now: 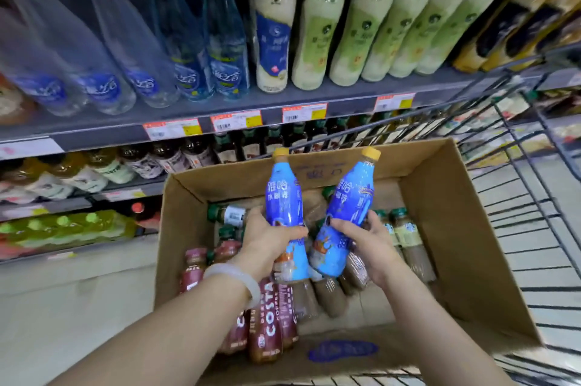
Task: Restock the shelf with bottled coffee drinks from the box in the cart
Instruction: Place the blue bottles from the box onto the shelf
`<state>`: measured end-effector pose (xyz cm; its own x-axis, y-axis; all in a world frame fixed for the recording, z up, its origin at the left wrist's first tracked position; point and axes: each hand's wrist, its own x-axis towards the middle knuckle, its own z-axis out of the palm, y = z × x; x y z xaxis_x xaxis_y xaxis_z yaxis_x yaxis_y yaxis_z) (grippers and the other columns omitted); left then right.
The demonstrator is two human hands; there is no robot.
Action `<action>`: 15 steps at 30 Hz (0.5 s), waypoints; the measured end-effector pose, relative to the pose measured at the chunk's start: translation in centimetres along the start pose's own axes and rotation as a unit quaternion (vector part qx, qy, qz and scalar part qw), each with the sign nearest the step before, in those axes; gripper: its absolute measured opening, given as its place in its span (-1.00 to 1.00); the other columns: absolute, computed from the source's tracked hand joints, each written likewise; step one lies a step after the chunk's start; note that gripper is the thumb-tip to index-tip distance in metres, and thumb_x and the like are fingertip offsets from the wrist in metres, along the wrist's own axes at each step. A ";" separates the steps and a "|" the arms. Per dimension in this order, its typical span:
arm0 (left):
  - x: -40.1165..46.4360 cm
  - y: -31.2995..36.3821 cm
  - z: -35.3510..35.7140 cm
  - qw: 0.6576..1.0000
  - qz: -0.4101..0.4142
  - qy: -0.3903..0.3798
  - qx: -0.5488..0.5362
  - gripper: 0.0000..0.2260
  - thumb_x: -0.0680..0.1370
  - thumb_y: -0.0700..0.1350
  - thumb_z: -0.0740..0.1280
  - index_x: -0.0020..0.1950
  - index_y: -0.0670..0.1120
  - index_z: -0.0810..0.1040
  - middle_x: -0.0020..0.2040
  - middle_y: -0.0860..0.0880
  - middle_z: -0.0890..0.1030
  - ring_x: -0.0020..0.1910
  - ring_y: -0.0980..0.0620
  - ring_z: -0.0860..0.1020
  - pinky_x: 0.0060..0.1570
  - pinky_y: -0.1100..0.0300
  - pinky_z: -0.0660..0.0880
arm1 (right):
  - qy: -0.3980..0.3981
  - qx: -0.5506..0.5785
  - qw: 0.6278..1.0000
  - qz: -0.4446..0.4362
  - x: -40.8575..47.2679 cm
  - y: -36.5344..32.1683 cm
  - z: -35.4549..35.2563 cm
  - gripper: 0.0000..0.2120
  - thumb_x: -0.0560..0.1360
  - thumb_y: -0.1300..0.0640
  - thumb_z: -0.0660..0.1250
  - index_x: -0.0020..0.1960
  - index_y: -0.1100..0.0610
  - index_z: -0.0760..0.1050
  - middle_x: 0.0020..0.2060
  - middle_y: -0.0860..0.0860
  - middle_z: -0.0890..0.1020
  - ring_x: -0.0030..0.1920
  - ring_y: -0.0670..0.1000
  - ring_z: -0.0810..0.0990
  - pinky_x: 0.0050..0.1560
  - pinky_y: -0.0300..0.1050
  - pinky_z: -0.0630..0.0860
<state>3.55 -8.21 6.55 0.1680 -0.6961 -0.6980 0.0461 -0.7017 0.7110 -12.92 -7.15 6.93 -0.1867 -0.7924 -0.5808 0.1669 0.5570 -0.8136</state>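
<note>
Two blue coffee bottles with yellow caps are up over the cardboard box [465, 228], one per hand. From the head cam, left hand [267, 244] has its fingers curled round the lower half of the left blue bottle [284, 203], held upright; right hand [366, 242] grips the right blue bottle [345, 212], which tilts to the right. Box sits in a wire cart [534, 228] and holds more bottles lying down, including maroon Costa Coffee bottles [270, 322] and green-capped ones [405, 231]. Store aisle around it: grey shelf [220, 109] with price tags [235, 120], clear water bottles [220, 40] and pale green drinks [377, 27] on top, darker bottles on the row below.
</note>
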 end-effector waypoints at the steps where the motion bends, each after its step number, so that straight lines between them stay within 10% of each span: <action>1: -0.6 0.5 -1.1 1.000 0.026 0.006 0.009 -0.47 0.22 -0.37 0.56 0.12 -0.22 0.47 -0.09 -0.11 0.62 -0.22 -0.03 0.59 -0.27 0.21 0.52 | -0.010 0.004 1.000 -0.005 -0.7 -0.4 0.5 -0.70 0.38 0.41 0.40 0.03 0.14 0.47 -0.10 0.10 0.61 -0.22 -0.03 0.59 -0.40 -0.36 0.50; 7: -3.3 2.6 -8.9 0.981 0.178 0.068 0.048 -0.35 0.15 -0.25 0.62 0.13 -0.06 0.39 0.02 -0.06 0.57 -0.01 -0.04 0.57 0.08 0.04 0.52 | -0.091 0.012 0.995 -0.049 -5.7 -2.7 6.2 -0.71 0.40 0.39 0.37 0.05 0.14 0.48 -0.23 0.00 0.66 -0.33 -0.09 0.62 -0.31 -0.26 0.55; 15: -9.6 2.1 -25.0 0.954 0.266 0.138 -0.021 -0.36 0.21 -0.27 0.60 0.14 -0.06 0.32 0.06 -0.05 0.58 -0.02 0.01 0.57 0.08 0.12 0.49 | -0.226 -0.004 0.969 -0.101 -15.6 -2.6 21.0 -0.68 0.38 0.37 0.39 0.07 0.12 0.51 -0.21 -0.01 0.68 -0.28 -0.06 0.64 -0.21 -0.17 0.59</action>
<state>26.67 0.80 16.91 0.4303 -0.8818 -0.1929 -0.0794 -0.2498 0.9650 9.87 -1.46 18.72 0.2294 -0.9120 -0.3400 0.1635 0.3804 -0.9103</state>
